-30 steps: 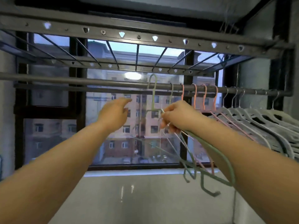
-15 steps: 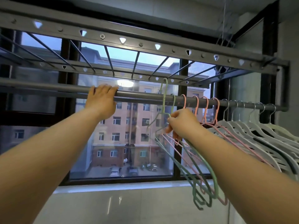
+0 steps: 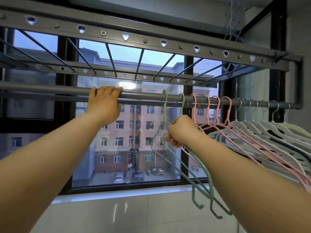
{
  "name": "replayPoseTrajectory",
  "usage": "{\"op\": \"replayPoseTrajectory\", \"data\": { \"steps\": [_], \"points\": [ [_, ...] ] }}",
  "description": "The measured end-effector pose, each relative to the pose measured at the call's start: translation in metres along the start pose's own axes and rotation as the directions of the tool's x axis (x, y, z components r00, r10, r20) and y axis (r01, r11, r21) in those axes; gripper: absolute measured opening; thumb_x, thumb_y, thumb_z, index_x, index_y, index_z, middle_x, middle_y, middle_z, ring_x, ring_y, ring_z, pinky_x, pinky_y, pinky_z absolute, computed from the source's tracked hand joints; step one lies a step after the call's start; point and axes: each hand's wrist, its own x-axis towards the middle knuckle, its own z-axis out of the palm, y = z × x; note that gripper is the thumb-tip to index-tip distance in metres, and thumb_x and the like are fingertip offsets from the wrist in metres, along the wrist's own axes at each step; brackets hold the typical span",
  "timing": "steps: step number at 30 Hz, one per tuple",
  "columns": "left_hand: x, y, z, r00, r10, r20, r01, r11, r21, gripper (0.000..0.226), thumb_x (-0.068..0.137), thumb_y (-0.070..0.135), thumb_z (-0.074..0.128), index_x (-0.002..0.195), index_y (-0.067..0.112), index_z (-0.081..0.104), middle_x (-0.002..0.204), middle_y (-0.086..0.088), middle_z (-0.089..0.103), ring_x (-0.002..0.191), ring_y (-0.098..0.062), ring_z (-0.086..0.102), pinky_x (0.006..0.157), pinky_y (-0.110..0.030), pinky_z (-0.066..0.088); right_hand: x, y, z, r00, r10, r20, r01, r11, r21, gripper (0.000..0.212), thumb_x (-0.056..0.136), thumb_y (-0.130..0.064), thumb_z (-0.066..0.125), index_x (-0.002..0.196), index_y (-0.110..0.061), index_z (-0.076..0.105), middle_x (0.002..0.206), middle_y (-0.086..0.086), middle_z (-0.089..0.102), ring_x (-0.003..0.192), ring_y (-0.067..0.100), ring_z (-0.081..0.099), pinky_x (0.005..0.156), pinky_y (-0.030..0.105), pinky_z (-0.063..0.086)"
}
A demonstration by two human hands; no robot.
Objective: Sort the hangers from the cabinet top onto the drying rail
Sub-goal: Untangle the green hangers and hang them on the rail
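Observation:
A grey drying rail (image 3: pixel 148 97) runs across the window at head height. My left hand (image 3: pixel 104 103) grips the rail left of the hangers, fingers curled over its top. Two green hangers (image 3: pixel 165 105) hang by their hooks on the rail just right of that hand. My right hand (image 3: pixel 181 130) holds them at the neck, below the hooks, and their arms slope down toward me. Right of them hang several pink hangers (image 3: pixel 227 111), then several white hangers (image 3: pixel 262 130) out to the rail's right end.
A grey perforated rack frame (image 3: pixel 151 42) with cross bars sits above the rail. Behind is a dark-framed window (image 3: pixel 187 125) with a white sill (image 3: pixel 117 194) and tiled wall below. A bracket (image 3: pixel 299 91) closes the rail's right end.
My left hand rose from mid-air and took hold of the rail. My right hand lifted the green hanger's hook over the rail, and it now hangs there beside the other green one.

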Motion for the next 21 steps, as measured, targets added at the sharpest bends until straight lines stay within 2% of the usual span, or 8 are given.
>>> {"op": "replayPoseTrajectory", "data": {
  "steps": [4,6,9,16,18,21],
  "points": [
    [0.0000,0.0010,0.0013,1.000,0.000,-0.001,0.000,1.000,-0.013,0.054,0.092,0.021,0.045,0.141,0.017,0.025,0.144,-0.009,0.034,0.136,-0.028,0.023,0.115,-0.045,0.004,-0.0025,0.0055,0.0026,1.000,0.005,-0.020,-0.005,1.000,0.002,0.028,0.094,-0.002,0.039,0.067,-0.006,0.043,0.064,0.010,0.056,0.045,0.016,0.047,0.049,0.025,0.043],
    [0.0005,0.0009,0.0023,1.000,0.002,-0.001,-0.002,1.000,-0.018,0.054,0.092,0.021,0.045,0.141,0.017,0.025,0.145,-0.009,0.033,0.136,-0.028,0.023,0.115,-0.046,0.004,-0.0030,0.0061,0.0014,0.999,0.010,-0.033,-0.010,1.000,-0.005,0.016,0.093,0.000,0.040,0.084,0.005,0.052,0.067,0.013,0.058,0.046,0.017,0.048,0.050,0.026,0.044],
    [0.0016,-0.0001,0.0040,1.000,0.003,-0.003,-0.003,1.000,-0.019,0.054,0.091,0.021,0.046,0.141,0.017,0.025,0.145,-0.009,0.033,0.137,-0.027,0.022,0.115,-0.046,0.004,-0.0019,0.0078,-0.0019,0.999,0.013,-0.042,-0.013,1.000,-0.013,0.022,0.093,0.001,0.038,0.109,0.008,0.051,0.062,0.010,0.055,0.046,0.016,0.048,0.049,0.025,0.043],
    [0.0014,-0.0005,0.0071,1.000,-0.009,-0.005,0.009,1.000,-0.011,0.056,0.091,0.024,0.047,0.142,0.018,0.024,0.147,-0.008,0.029,0.138,-0.026,0.019,0.115,-0.044,0.003,-0.0012,0.0093,-0.0034,1.000,0.022,-0.020,-0.023,0.999,-0.027,0.022,0.094,0.002,0.036,0.110,0.009,0.050,0.062,0.011,0.054,0.046,0.017,0.047,0.049,0.025,0.042],
    [-0.0008,0.0016,0.0080,1.000,-0.019,-0.014,0.018,1.000,-0.015,0.058,0.091,0.025,0.048,0.142,0.018,0.023,0.148,-0.008,0.026,0.139,-0.026,0.016,0.115,-0.043,0.002,-0.0017,0.0097,-0.0025,1.000,0.020,-0.002,-0.020,0.998,-0.056,0.023,0.094,0.000,0.037,0.110,0.009,0.051,0.071,0.015,0.059,0.048,0.019,0.049,0.053,0.027,0.045],
    [-0.0071,0.0073,0.0099,0.999,-0.032,-0.024,0.031,0.998,-0.047,0.058,0.091,0.025,0.048,0.142,0.017,0.022,0.151,-0.009,0.020,0.141,-0.026,0.009,0.116,-0.042,0.003,-0.0018,0.0109,-0.0025,1.000,-0.001,-0.018,-0.001,0.994,-0.112,0.021,0.095,-0.004,0.040,0.105,0.006,0.055,0.093,0.019,0.065,0.061,0.025,0.056,0.071,0.036,0.053]
  ]
}}
